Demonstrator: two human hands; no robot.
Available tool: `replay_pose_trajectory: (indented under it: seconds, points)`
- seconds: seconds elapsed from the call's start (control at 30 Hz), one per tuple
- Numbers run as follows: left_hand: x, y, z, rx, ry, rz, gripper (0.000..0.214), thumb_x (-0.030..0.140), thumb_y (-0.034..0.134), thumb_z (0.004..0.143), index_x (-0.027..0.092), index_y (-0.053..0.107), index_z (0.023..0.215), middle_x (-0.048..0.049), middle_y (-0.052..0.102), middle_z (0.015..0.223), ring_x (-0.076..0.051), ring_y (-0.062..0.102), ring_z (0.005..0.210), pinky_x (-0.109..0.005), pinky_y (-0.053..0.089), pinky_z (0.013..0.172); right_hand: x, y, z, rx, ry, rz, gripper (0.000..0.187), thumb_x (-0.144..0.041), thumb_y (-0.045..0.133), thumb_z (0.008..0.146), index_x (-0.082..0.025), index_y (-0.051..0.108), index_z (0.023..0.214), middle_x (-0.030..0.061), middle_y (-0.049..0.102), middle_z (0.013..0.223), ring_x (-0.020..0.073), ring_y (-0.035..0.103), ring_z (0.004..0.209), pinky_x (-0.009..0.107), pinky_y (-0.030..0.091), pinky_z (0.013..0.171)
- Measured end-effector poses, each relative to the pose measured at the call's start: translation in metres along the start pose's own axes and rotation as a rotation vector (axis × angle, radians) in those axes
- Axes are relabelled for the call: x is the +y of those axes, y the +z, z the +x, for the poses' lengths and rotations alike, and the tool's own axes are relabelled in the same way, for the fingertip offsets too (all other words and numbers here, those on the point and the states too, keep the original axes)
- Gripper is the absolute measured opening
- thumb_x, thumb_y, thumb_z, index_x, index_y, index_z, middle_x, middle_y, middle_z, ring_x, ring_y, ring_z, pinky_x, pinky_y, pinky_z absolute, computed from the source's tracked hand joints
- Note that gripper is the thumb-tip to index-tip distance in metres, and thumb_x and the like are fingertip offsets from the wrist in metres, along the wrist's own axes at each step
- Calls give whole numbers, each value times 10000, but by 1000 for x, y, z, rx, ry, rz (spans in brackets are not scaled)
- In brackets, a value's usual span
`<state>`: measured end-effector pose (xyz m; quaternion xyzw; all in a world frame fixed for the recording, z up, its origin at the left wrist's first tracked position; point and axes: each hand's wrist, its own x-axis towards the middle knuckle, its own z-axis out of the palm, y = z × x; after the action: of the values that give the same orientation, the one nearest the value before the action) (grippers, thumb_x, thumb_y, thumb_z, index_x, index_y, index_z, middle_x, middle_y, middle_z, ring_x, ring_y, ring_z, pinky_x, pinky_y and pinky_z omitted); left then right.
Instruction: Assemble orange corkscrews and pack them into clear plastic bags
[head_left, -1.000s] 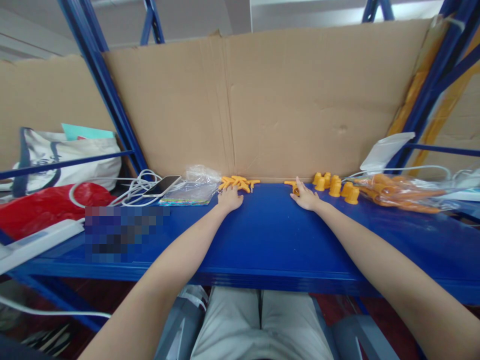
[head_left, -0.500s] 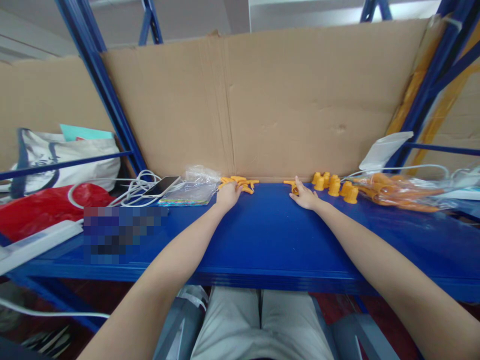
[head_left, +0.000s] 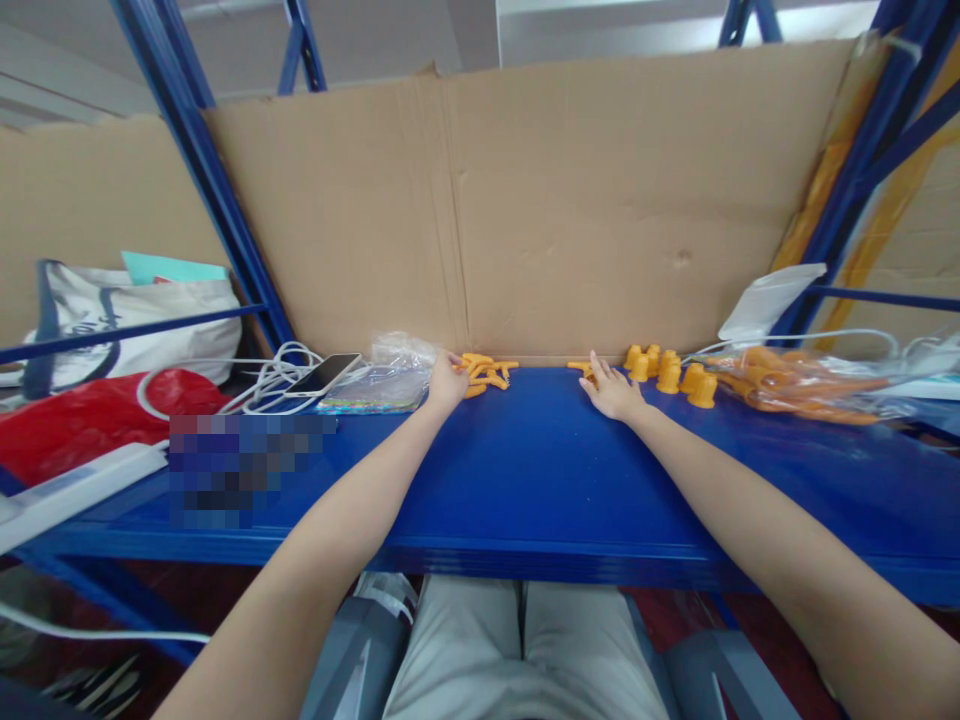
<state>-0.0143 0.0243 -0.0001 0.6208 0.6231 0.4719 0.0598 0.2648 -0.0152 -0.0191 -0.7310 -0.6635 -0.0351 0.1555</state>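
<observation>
My left hand (head_left: pixel 448 382) rests at the left side of a loose pile of small orange plastic pieces (head_left: pixel 489 372). Its fingers are stretched toward the cardboard and look slightly apart; the far tips are partly hidden. Across the table my right hand (head_left: pixel 611 391) lies low with fingers spread, over or against a few more orange pieces (head_left: pixel 579 366), which it partly covers. Just right of that hand, several orange cup-shaped parts (head_left: pixel 670 374) stand in a cluster on the blue table (head_left: pixel 517 470).
A cardboard panel (head_left: pixel 570 200) closes off the back. On the left lie a clear plastic packet (head_left: pixel 386 385), a phone (head_left: pixel 324 373), white cables (head_left: pixel 274 385) and a red bag (head_left: pixel 112 415). At right sits a clear bag of orange parts (head_left: pixel 795 385).
My left hand has shifted left off the orange pile, uncovering more pieces. My right hand stays nearly in place, its fingers now covering the orange piece that showed beside them.
</observation>
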Motion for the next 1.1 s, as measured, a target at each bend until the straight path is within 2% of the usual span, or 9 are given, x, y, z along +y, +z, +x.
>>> replay_pose_trajectory:
  seconds: [0.07,0.13,0.23,0.33,0.5,0.67,0.83,0.93,1.1]
  points:
    - [-3,2,2,-18,6,-27,227,19,528,755,178,528,917,-80,671,935,-212,661,856,-328,508,738,-5,-6,-5,99,-41,-52,608,-379,252,967,-164,166,1529,147,349,1517,305,400,1325,530,325,1039]
    - [-6,4,2,-73,68,6,200,47,549,754,173,560,909,-92,679,965,-210,660,870,-329,508,764,-10,-11,-8,186,-65,-106,532,-297,294,951,-131,354,1452,168,500,1398,300,476,1245,474,372,992]
    - [-11,7,-1,-256,294,185,85,176,612,764,169,636,845,-97,686,976,-246,637,982,-365,486,890,-16,-14,-11,212,-98,-171,411,-221,325,925,-104,585,1222,178,611,1220,290,529,1165,407,397,939]
    - [-14,9,-3,-409,501,386,154,251,636,753,177,693,875,-103,668,1068,-288,591,1083,-417,443,986,-18,-12,-10,155,-134,-185,377,-202,351,915,-114,625,1158,165,621,1191,270,541,1148,376,399,925]
    - [-13,10,-3,-490,563,519,279,141,503,807,178,707,994,-103,661,1114,-260,593,1099,-394,432,1016,-17,-11,-11,116,-120,-172,387,-208,363,914,-125,614,1197,159,599,1237,269,525,1175,384,400,928]
    - [-9,10,-4,-484,535,529,386,91,478,797,152,646,1140,-109,648,1192,-257,575,1144,-383,423,1024,-18,-13,-13,103,-117,-163,388,-211,379,911,-130,605,1216,160,600,1227,267,521,1183,380,401,932]
    - [-6,9,-7,-449,469,474,400,64,566,696,157,648,1077,-96,660,1125,-249,594,1091,-354,460,969,-17,-12,-12,99,-116,-160,386,-215,382,912,-130,598,1220,159,593,1240,269,518,1192,382,400,940]
    - [-5,6,-7,-351,453,415,372,20,542,677,173,650,999,-84,662,1052,-243,591,1078,-362,460,969,-17,-12,-11,96,-117,-152,396,-212,384,905,-129,594,1230,158,589,1253,273,517,1196,394,401,944]
    - [5,-5,-8,-93,398,225,349,-31,409,751,151,625,956,-112,626,1033,-228,600,1004,-361,485,914,-18,-13,-12,97,-103,-150,395,-216,377,900,-147,600,1220,141,587,1275,274,520,1187,402,404,938]
